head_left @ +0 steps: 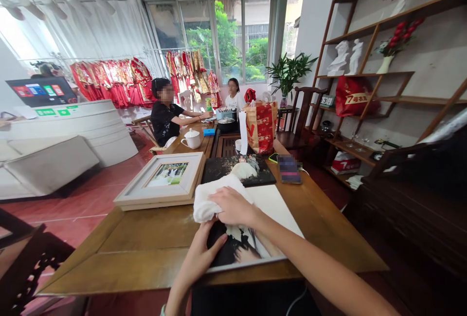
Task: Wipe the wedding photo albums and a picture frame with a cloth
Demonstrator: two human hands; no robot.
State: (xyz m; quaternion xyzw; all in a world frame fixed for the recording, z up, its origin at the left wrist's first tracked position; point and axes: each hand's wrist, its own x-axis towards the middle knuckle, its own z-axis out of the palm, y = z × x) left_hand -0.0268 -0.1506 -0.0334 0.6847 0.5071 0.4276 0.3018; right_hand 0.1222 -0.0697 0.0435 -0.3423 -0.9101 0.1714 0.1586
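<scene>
My right hand [233, 206] is closed on a folded white cloth [207, 199], pressing it at the upper left of a photo print panel [251, 243]. The panel lies flat at the table's near edge, with a dark left part and a pale right part. At its left edge rests my left hand [200, 252], fingers stretched and thumb apart on the dark surface; some fingertips are hidden near the cloth. Just beyond lies a second, dark photo panel [262, 170] showing a pale dress. To the left is a pale wooden picture frame [126, 200] with a small photo in a wide mat.
The wooden table [146, 243] also bears a white lidded cup [191, 139], a blue box [209, 132], a paper bag [260, 128] and a phone-like device [289, 169]. Two people sit at the far end. A shelf [368, 75] stands at right.
</scene>
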